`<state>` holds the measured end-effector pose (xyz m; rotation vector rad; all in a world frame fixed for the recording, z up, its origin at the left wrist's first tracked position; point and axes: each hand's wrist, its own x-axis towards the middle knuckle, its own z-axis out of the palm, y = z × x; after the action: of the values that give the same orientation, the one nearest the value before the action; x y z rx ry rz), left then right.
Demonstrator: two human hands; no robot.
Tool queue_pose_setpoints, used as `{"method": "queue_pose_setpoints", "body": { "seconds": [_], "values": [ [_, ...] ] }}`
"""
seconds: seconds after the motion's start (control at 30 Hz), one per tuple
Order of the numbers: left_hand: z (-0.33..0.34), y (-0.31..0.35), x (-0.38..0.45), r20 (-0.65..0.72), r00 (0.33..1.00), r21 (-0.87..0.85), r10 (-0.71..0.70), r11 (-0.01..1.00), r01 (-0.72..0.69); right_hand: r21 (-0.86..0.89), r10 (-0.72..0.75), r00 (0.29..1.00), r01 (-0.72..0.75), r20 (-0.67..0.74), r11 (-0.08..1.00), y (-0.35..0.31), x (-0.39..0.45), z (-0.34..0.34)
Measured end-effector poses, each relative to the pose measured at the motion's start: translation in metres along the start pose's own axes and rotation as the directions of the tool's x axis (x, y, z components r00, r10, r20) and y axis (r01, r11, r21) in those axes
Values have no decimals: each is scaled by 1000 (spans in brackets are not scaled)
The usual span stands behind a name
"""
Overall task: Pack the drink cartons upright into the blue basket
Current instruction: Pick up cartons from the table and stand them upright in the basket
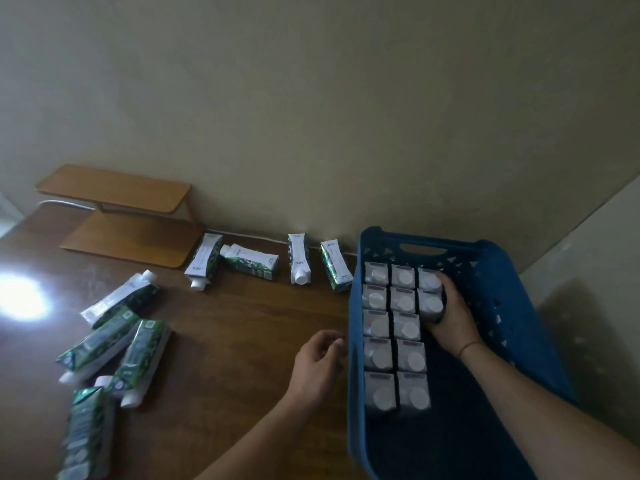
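The blue basket stands on the right of the wooden table, with several cartons upright inside in rows, white caps up. My right hand is inside the basket, wrapped around an upright carton in the third column. My left hand hovers just left of the basket's wall, fingers loosely curled and holding nothing. Several green-and-white cartons lie flat on the table: one group at the back near the wall, another group at the left.
A wooden two-tier stand sits at the back left against the beige wall. A bright light glare marks the table's left side. The basket's near right part holds no cartons.
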<state>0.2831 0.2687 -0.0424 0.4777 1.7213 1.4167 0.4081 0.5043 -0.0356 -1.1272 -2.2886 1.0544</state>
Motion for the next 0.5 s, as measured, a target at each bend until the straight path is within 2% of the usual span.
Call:
{"method": "queue_pose_setpoints", "body": {
  "seconds": [0.07, 0.1, 0.17, 0.2, 0.23, 0.27, 0.3, 0.37, 0.43, 0.5],
  "values": [
    [-6, -1, 0, 27, 999, 20, -21, 1000, 21, -86, 48, 992, -38, 116, 996, -3, 5, -7],
    [-11, -2, 0, 32, 999, 44, -34, 998, 33, -193, 104, 975, -66, 197, 979, -8, 8, -12],
    [-25, -4, -1, 32, 998, 98, -55, 994, 52, -461, 208, 923, -38, 323, 887, -24, 14, -22],
    [-33, -6, -1, 30, 997, 130, -65, 990, 61, -551, 195, 925, 18, 325, 834, -37, 14, -25],
    [-42, -7, -2, 26, 997, 164, -74, 984, 69, -599, 114, 952, 84, 285, 797, -55, 10, -25],
    [-53, -10, -3, 23, 997, 193, -79, 979, 73, -606, -40, 975, 169, 220, 777, -79, 3, -21],
    [-64, -12, -6, 23, 996, 214, -88, 973, 81, -583, -226, 964, 265, 142, 768, -102, -3, -12],
    [-86, -19, -11, 11, 993, 253, -119, 961, 112, -536, -497, 864, 459, 83, 709, -150, -16, 19],
    [-108, -29, -14, -6, 987, 250, -160, 956, 156, -477, -612, 769, 615, 186, 628, -193, -27, 65],
    [-128, -36, -20, -24, 986, 273, -166, 948, 166, -369, -643, 652, 758, 403, 537, -234, -42, 117]
  ]
}}
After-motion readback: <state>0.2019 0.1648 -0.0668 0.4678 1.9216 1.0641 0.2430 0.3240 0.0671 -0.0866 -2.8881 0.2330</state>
